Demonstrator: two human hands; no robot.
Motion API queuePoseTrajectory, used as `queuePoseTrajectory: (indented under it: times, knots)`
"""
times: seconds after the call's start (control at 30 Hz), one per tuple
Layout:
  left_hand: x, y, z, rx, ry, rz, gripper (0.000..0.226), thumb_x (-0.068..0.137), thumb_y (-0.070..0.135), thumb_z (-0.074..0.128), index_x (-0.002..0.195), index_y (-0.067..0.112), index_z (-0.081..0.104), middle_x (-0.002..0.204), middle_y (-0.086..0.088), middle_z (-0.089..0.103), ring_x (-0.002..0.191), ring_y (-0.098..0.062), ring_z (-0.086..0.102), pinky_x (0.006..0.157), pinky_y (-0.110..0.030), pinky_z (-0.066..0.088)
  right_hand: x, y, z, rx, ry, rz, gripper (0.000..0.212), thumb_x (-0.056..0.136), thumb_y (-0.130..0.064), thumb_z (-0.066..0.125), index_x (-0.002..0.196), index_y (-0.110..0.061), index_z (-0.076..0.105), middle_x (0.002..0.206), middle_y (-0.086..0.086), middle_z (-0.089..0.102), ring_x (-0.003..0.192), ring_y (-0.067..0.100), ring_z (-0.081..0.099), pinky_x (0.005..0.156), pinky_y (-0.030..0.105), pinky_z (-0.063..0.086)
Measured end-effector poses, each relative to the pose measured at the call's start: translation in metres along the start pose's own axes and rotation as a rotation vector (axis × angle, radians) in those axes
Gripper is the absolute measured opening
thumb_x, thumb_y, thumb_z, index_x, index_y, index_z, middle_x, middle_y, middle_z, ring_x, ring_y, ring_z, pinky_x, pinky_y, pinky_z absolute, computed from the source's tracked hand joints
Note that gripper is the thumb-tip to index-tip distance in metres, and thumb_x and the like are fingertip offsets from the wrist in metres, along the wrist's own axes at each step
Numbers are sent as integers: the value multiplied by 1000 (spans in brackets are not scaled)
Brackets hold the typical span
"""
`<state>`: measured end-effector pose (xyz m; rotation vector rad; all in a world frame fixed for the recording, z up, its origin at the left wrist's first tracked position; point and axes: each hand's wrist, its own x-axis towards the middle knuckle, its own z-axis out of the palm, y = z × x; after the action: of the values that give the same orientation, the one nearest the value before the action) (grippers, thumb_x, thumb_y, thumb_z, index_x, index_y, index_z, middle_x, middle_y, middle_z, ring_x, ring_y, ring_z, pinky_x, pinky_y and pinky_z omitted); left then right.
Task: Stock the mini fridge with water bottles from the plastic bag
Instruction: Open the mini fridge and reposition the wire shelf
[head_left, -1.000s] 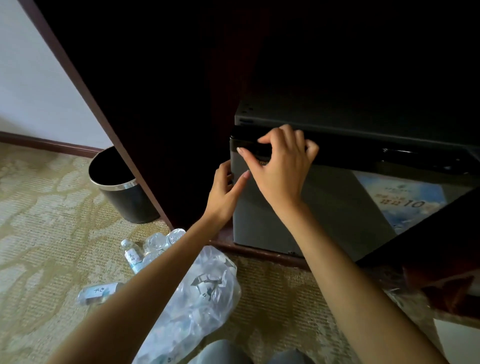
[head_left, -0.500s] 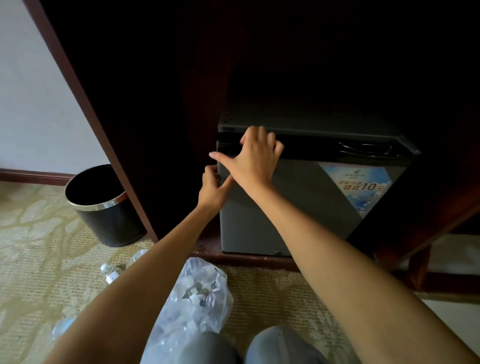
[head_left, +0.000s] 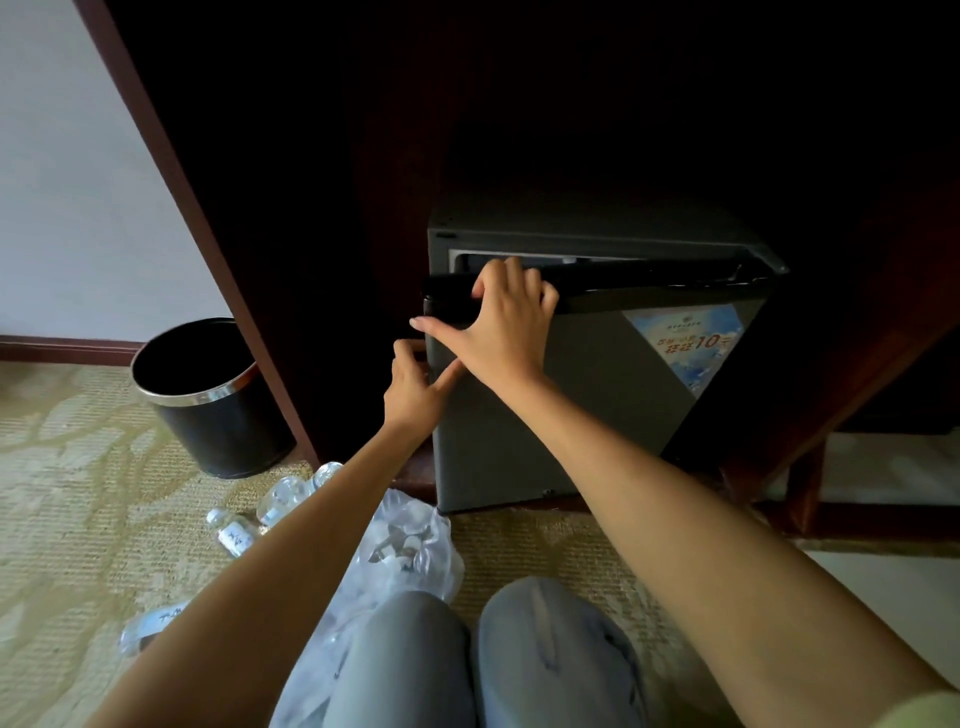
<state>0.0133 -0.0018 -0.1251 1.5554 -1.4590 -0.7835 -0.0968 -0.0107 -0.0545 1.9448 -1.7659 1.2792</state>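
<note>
A grey mini fridge stands inside a dark wooden cabinet, its door cracked open with a gap along the top. My right hand curls its fingers over the door's black top edge, thumb spread left. My left hand grips the door's left edge just below. A clear plastic bag lies on the carpet in front of the fridge, by my knees. Several water bottles lie loose on the carpet to the left; one more water bottle lies nearer me.
A black waste bin with a silver rim stands on the patterned carpet left of the cabinet's side panel. A blue sticker marks the fridge door. My knees in grey trousers are at the bottom centre.
The fridge door has come away from the body, showing a gap at its top. Both hands stay on the door's left corner. The view has pulled back and down.
</note>
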Motion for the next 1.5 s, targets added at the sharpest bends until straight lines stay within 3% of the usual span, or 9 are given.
queuePoseTrajectory:
  times: [0.17, 0.33, 0.6, 0.77, 0.97, 1.17, 1.27, 1.37, 1.5]
  knots:
    - [-28, 6, -19, 135, -134, -14, 99, 55, 89, 52, 134, 30, 42, 111, -6, 63, 91, -22, 65, 81, -44, 55, -25, 0, -31, 32, -22, -35, 70, 61, -83, 54, 76, -15, 48, 78, -4, 48, 78, 16, 46, 82, 32, 31]
    - [-70, 24, -18, 250, -163, -26, 72, 70, 64, 67, 121, 15, 54, 97, 0, 65, 76, -11, 61, 68, -26, 53, -48, 5, -66, 76, -118, -54, 65, 67, -82, 50, 77, -17, 47, 79, -7, 45, 78, 13, 42, 83, 32, 32]
    - [-117, 51, -18, 586, -412, 30, 64, 67, 70, 64, 96, 13, 60, 80, -1, 59, 73, -16, 57, 67, -26, 47, -83, 25, -130, 136, -228, -150, 53, 73, -71, 56, 79, -19, 44, 81, -8, 41, 78, 9, 37, 80, 25, 24]
    - [-129, 63, -20, 466, -620, -57, 88, 53, 82, 58, 92, 3, 65, 72, -9, 55, 65, -22, 54, 70, -35, 52, -90, 29, -160, 181, -367, -101, 52, 69, -71, 56, 77, -21, 41, 81, -8, 42, 77, 10, 38, 80, 26, 26]
    - [-154, 96, -15, 406, -990, -32, 28, 84, 48, 64, 102, 29, 54, 84, 17, 59, 78, 2, 57, 64, -9, 47, -95, 47, -203, 378, -558, 57, 58, 77, -69, 45, 71, -11, 49, 74, -6, 46, 76, 9, 44, 82, 16, 30]
    - [-184, 125, 27, 578, -1173, 247, 58, 78, 56, 67, 125, 23, 59, 117, 2, 66, 106, -14, 61, 99, -30, 46, -105, 65, -248, 273, -488, 276, 41, 76, -39, 76, 62, -11, 50, 55, 0, 41, 51, 9, 39, 57, 27, 36]
    - [-199, 133, 48, 531, -1161, 359, 41, 83, 48, 65, 107, 15, 72, 105, 0, 71, 91, -10, 63, 85, -23, 44, -104, 77, -260, 16, -403, 271, 23, 76, -35, 75, 87, -19, 62, 79, -6, 48, 73, 9, 47, 66, 24, 37]
    - [-206, 138, 58, 371, -1106, 356, 24, 84, 37, 67, 98, 19, 75, 98, 5, 73, 88, -8, 65, 85, -22, 48, -102, 91, -270, -274, -477, 250, 45, 84, -29, 65, 126, -21, 52, 128, 4, 35, 121, 22, 33, 92, 27, 37]
    - [-203, 149, 65, 245, -834, 466, 21, 87, 28, 65, 105, 17, 71, 104, 1, 71, 88, -8, 63, 82, -22, 47, -103, 100, -283, -462, -572, 244, 56, 92, -18, 51, 145, -15, 33, 148, 8, 24, 134, 27, 27, 102, 38, 36]
